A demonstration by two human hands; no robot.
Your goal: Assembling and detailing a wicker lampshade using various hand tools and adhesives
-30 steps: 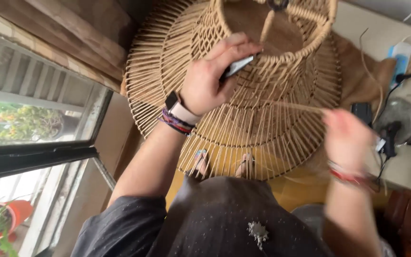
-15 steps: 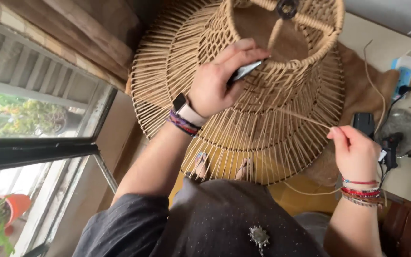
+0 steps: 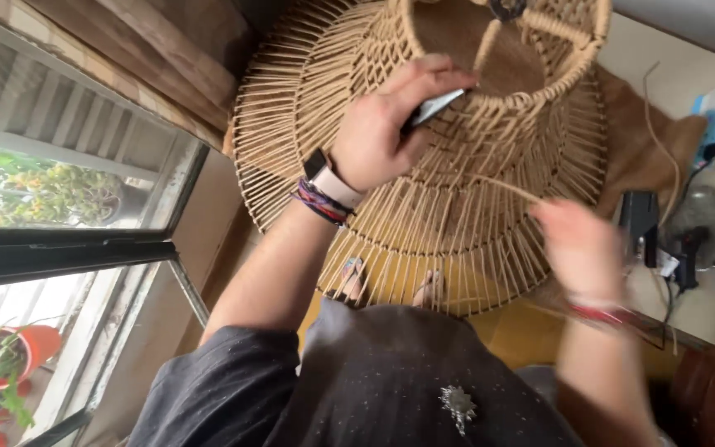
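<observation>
The left hand point(image 3: 382, 132) pinches a slim dark-and-silver tool point(image 3: 434, 108) against the rim of the large tan woven-cane lampshade frame point(image 3: 424, 207) to steady it, while the blurred right hand point(image 3: 579, 248) pinches a loose cane strand point(image 3: 502, 187), pulling it taut.

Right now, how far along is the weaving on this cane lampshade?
Most looks done: the lampshade already has its spokes all round and woven bands at the neck and lower tiers. In hand: the left hand presses a dark tool against the neck band, while the blurred right hand pulls a loose strand. Left: that strand is not yet woven in; how much more remains I cannot tell.
</observation>
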